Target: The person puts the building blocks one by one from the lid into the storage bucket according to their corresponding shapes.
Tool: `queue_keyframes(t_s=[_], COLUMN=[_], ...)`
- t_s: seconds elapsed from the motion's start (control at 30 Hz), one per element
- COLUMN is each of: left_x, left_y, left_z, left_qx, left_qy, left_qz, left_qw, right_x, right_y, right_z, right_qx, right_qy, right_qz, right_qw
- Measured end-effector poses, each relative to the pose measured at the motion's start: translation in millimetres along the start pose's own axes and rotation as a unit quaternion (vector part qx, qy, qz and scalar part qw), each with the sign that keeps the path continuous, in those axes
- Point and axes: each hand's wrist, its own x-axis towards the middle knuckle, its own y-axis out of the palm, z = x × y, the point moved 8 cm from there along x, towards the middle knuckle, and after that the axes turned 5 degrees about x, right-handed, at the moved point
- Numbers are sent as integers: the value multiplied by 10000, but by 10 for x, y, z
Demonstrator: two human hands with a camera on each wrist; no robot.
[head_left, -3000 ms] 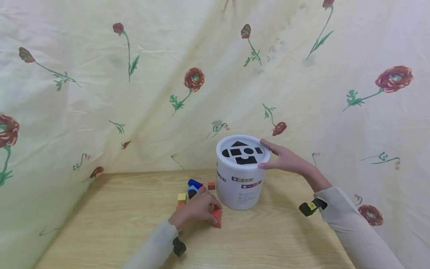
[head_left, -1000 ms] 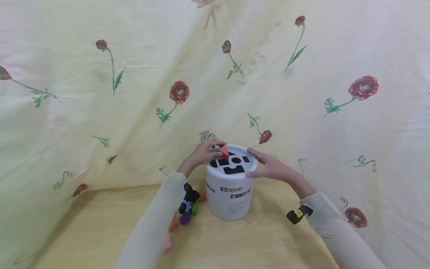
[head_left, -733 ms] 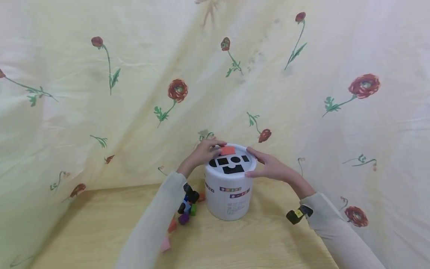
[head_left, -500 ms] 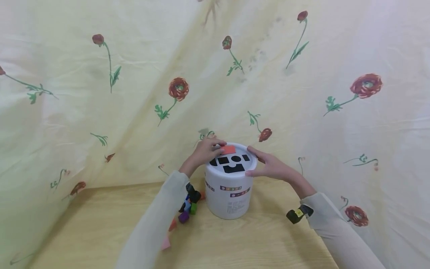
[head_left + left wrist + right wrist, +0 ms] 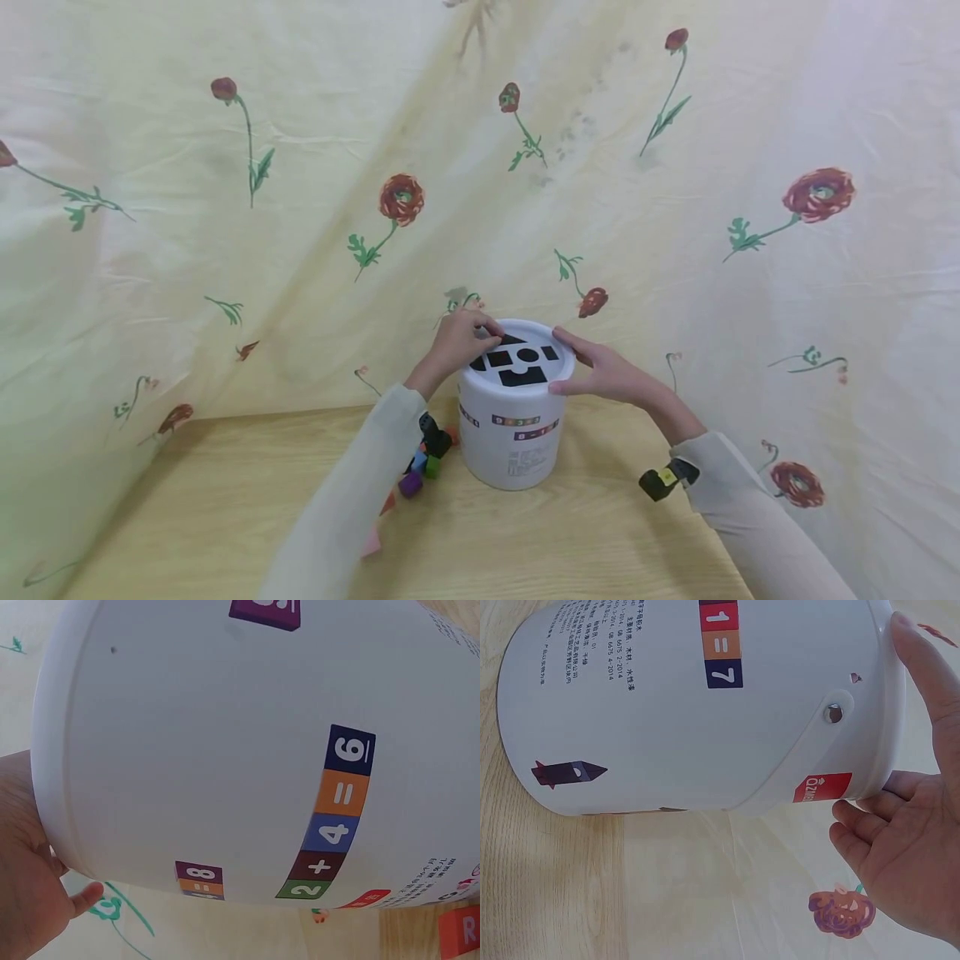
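Observation:
A white bucket (image 5: 512, 442) stands upright on the table, its lid (image 5: 558, 335) pierced by several black shaped holes. At the lid's far left edge is my left hand (image 5: 455, 343), fingers bent and fingertips by the triangular hole (image 5: 513, 339); no block shows in them. In the left wrist view the left hand (image 5: 34, 877) lies beside the bucket's rim, its fingertips hidden. My right hand (image 5: 611, 372) holds the bucket's rim from the right. In the right wrist view the right hand (image 5: 907, 832) has its thumb on the rim and fingers against the side.
Left of the bucket lie loose blocks, among them a purple block (image 5: 410, 484), a green block (image 5: 432, 467) and a pink block (image 5: 371, 544). My left forearm partly covers them. A flowered cloth (image 5: 315, 250) hangs behind the wooden table (image 5: 585, 533).
My left hand carried a red triangular block from the table to the lid and set it over the triangular hole. The block is now out of sight. The right hand keeps its hold.

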Motion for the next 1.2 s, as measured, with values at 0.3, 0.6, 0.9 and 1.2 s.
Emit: queue_keyframes(t_s=[0.3,0.6,0.9,1.2], left_x=[-26,-136,-397,-729], left_y=[-27,-109,-303,-519], left_z=[-19,-7,17,153], left_qx=[78,75,-92,33], left_qy=[111,63,203,436], left_qz=[-15,-78,-346,-746], left_qw=[9999,9999,9992,9963], right_x=[9,8,-26,-11], right_y=[5,-14,-57,-53], right_z=[2,-37,-27,2], right_qx=[33,-351,-749,-920], right_qy=[-11,148,232,271], right_qz=[8,-80,-193,-127], right_qw=[10000,9992,9967,9953])
